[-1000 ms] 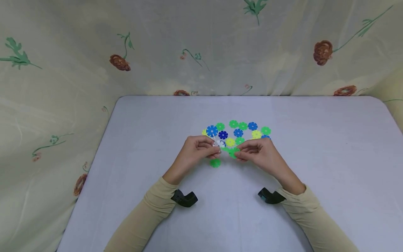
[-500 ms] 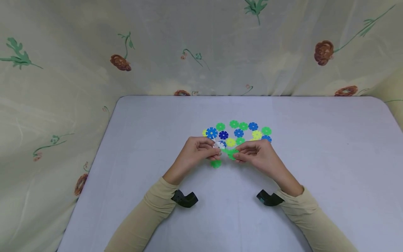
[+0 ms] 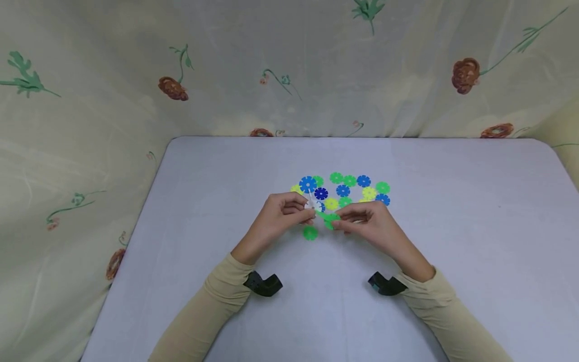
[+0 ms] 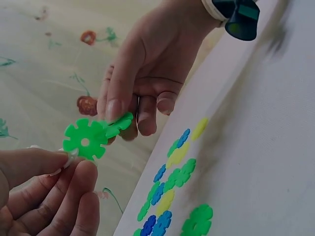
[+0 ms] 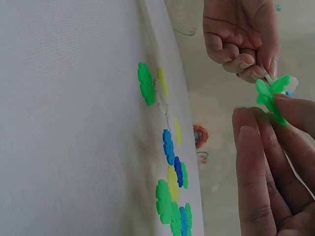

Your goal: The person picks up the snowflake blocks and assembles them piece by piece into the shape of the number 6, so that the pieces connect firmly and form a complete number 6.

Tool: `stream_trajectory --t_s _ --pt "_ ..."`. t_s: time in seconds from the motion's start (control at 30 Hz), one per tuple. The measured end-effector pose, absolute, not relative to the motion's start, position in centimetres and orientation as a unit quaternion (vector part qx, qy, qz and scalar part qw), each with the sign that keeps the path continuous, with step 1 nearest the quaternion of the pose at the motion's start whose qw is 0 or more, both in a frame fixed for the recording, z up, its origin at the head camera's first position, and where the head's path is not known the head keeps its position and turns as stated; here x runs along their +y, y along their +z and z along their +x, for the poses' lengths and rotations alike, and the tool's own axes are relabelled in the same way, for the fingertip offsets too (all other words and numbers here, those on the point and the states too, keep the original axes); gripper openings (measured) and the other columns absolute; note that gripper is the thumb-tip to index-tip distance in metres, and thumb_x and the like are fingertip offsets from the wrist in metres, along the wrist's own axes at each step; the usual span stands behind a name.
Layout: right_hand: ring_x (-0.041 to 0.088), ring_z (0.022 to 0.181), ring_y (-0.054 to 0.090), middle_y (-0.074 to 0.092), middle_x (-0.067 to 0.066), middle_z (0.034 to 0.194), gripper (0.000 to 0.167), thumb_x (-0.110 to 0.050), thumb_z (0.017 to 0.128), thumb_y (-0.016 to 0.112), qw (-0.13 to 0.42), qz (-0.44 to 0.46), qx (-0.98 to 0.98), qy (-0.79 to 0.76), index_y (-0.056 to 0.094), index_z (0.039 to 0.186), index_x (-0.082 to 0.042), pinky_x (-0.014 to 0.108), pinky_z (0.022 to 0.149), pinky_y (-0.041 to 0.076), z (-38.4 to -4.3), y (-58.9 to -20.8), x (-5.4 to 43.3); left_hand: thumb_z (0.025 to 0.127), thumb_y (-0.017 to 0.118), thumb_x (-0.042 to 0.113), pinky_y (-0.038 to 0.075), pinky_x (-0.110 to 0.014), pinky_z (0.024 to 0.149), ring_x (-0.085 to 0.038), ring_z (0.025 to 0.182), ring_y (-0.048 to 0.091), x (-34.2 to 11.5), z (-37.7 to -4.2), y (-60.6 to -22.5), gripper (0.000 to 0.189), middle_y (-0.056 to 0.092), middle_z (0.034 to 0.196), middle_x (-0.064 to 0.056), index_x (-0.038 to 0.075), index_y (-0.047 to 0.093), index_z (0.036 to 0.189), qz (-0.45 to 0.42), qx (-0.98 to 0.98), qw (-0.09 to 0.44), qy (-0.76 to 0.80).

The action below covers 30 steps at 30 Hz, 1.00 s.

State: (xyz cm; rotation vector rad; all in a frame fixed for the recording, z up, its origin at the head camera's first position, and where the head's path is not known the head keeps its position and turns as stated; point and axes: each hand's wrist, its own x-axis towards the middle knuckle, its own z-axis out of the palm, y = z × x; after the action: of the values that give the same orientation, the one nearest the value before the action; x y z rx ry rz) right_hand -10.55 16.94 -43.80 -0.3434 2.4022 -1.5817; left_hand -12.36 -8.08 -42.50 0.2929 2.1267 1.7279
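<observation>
My left hand pinches a white notched snowflake disc between thumb and fingers, above the table. A blue snowflake disc stands out from the white one on its far side. Facing it, my right hand pinches a green snowflake disc by its edge. In the left wrist view this disc meets another green disc at an angle, their slots at the contact. That second green disc touches the white piece at my left fingertips. The fingers partly cover the white disc.
Loose snowflake discs in green, yellow and blue lie flat beyond the hands, among them a dark blue disc and a yellow disc. One green disc lies nearer, below the left fingers. A patterned curtain hangs behind the white table.
The joined pieces have turned slightly, the blue disc shifting a little right and away. The right hand has edged left with its green disc. The loose discs have stayed put.
</observation>
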Motion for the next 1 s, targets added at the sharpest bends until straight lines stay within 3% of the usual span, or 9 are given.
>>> stream_trajectory --t_s 0.13,0.43,0.6,0.73,1.0 --pt "0.028 0.085 0.078 0.080 0.011 0.097 0.021 -0.022 0.097 0.074 0.120 -0.133 0.816 -0.550 0.079 0.112 -0.007 0.036 0.070 0.065 -10.7 -43.9 17.3 0.096 0.075 0.016 0.064 -0.040 0.089 -0.017 0.086 0.077 -8.1 -12.4 -42.6 0.017 0.078 0.099 -0.018 0.002 0.071 0.105 0.105 0.756 0.192 0.617" --pt "0.031 0.081 0.076 0.080 0.015 0.090 0.015 -0.018 0.098 0.073 0.150 -0.149 0.807 -0.551 0.080 0.103 -0.006 0.038 0.066 0.064 -10.9 -43.8 17.5 0.097 0.074 0.016 0.063 -0.044 0.090 -0.017 0.086 0.077 -8.1 -12.3 -42.5 0.018 0.077 0.097 -0.016 0.002 0.071 0.106 0.110 0.754 0.186 0.621" --pt "0.031 0.081 0.077 0.080 0.015 0.090 0.015 -0.015 0.098 0.073 0.143 -0.143 0.798 -0.567 0.079 0.105 -0.004 0.038 0.066 0.064 -10.8 -43.7 17.4 0.097 0.074 0.020 0.062 -0.046 0.089 -0.028 0.092 0.077 -7.9 -12.2 -42.7 0.018 0.078 0.100 -0.019 0.003 0.071 0.103 0.121 0.748 0.189 0.625" --pt "0.031 0.083 0.077 0.080 0.016 0.092 0.017 -0.015 0.098 0.073 0.138 -0.134 0.791 -0.581 0.079 0.108 -0.003 0.039 0.067 0.065 -10.7 -43.7 17.4 0.096 0.076 0.021 0.061 -0.049 0.092 -0.036 0.099 0.077 -7.3 -11.8 -43.2 0.021 0.079 0.101 -0.018 0.003 0.072 0.105 0.133 0.739 0.221 0.623" --pt "0.031 0.083 0.077 0.079 0.016 0.092 0.019 -0.015 0.098 0.072 0.136 -0.130 0.789 -0.585 0.078 0.109 -0.002 0.039 0.069 0.065 -10.6 -43.6 17.1 0.094 0.077 0.022 0.063 -0.050 0.087 -0.033 0.096 0.078 -6.5 -11.2 -43.5 0.025 0.080 0.096 -0.012 0.002 0.075 0.108 0.123 0.737 0.233 0.623"
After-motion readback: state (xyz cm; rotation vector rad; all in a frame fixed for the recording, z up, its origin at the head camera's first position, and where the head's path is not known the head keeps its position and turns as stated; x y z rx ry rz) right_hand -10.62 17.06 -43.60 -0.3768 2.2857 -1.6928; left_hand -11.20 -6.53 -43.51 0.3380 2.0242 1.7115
